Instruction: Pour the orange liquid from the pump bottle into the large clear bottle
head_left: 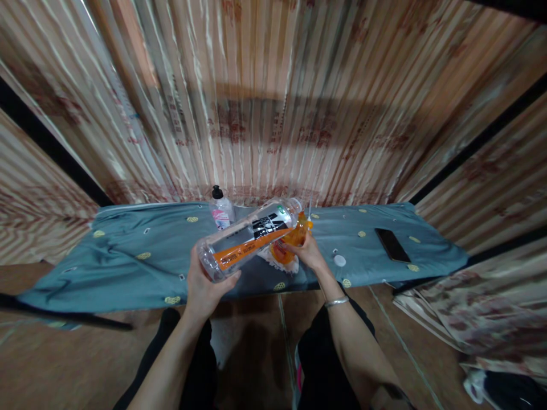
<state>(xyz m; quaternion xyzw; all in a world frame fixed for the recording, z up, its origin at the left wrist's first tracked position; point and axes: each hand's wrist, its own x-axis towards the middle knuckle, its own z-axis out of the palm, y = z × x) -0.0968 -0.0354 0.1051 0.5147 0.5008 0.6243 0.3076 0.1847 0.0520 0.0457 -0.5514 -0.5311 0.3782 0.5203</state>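
Note:
My left hand (pixel 205 285) is wrapped round the base of a large clear plastic bottle (pixel 243 242) with an orange and black label. The bottle is tilted, its mouth end up and to the right. My right hand (pixel 308 250) is closed on a small amber, see-through bottle (pixel 300 228) just below the large bottle's mouth. Whether the two bottles touch, I cannot tell. Part of the amber bottle is hidden behind the large bottle and my fingers. Under it lies a white frilly cloth (pixel 291 267). A white round cap (pixel 339 260) rests to the right of my right hand.
A clear bottle with a black cap (pixel 221 212) stands at the back left. A dark phone (pixel 392 245) lies on the right of the teal patterned sheet (pixel 141 273). Striped curtains (pixel 265 114) hang close behind. Black poles (pixel 51 142) slant along both sides.

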